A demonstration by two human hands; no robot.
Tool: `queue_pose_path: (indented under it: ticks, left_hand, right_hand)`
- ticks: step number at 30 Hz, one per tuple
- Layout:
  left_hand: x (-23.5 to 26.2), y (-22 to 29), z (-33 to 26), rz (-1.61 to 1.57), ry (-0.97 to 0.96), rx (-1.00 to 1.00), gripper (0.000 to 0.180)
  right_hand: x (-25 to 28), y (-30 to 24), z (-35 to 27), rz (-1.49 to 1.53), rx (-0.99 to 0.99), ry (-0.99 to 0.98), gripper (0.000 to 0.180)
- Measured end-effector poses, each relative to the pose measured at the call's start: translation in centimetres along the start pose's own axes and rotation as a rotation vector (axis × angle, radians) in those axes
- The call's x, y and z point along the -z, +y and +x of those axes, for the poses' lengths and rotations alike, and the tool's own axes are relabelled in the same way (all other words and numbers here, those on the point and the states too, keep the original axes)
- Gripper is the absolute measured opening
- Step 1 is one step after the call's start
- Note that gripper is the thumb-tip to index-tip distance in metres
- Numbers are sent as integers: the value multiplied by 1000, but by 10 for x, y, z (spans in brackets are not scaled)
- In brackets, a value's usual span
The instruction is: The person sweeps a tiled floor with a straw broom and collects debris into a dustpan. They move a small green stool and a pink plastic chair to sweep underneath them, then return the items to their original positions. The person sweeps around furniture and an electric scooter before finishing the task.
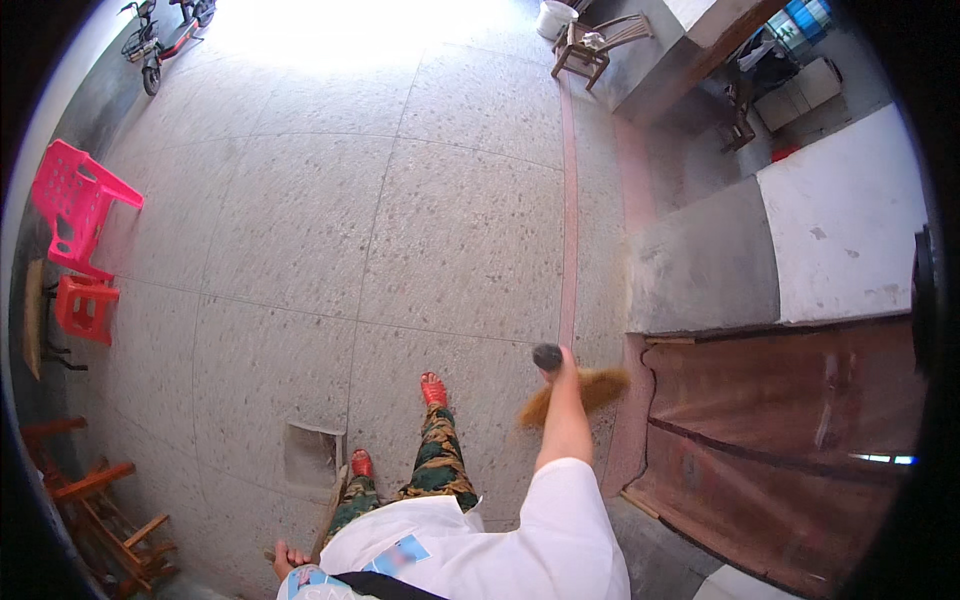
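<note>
My right hand (pixel 553 368) is closed around the dark-ended handle of a broom (pixel 603 386). Its yellow-brown bristles show below my forearm, close to the pink floor strip, and look slightly blurred. Down at the lower left, the fingers of my left hand (pixel 290 556) are curled on a wooden handle, partly hidden by my white top. That handle appears to lead to a grey dustpan (pixel 313 456), which rests on the floor just left of my feet in red sandals.
A pink plastic chair (pixel 75 200), a red stool (pixel 87 308) and wooden furniture (pixel 105 510) line the left wall. At right is a brown covered panel (pixel 770 420) beside a grey-and-white wall. A wooden chair (pixel 590 50), a white bucket (pixel 555 18) and a scooter (pixel 165 45) stand farther off.
</note>
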State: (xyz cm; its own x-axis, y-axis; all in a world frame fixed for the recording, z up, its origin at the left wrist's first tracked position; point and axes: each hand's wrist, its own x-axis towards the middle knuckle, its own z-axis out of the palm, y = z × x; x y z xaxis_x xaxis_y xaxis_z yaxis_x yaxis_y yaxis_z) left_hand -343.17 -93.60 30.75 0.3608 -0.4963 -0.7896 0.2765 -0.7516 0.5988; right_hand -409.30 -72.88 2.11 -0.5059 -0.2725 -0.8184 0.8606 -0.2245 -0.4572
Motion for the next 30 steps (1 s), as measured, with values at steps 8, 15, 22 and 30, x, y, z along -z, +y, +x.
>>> queue_pose_path:
  ticks: [8, 15, 22, 30]
  left_hand:
    - [3, -45, -29, -68, 103, 23, 39]
    - [-68, -34, -90, -31, 50, 2, 35]
    - [-54, -51, -115, -137, 36, 12, 35]
    - [-26, -67, -108, -254, -6, -45, 38]
  right_hand:
    - [-260, -45, 22, -1011, 22, 442, 35]
    - [-297, -39, -5, -874, -65, -419, 29]
    - [-243, 24, -110, -721, -303, -474, 25]
    - [-277, 72, -131, -1202, -125, -522, 20]
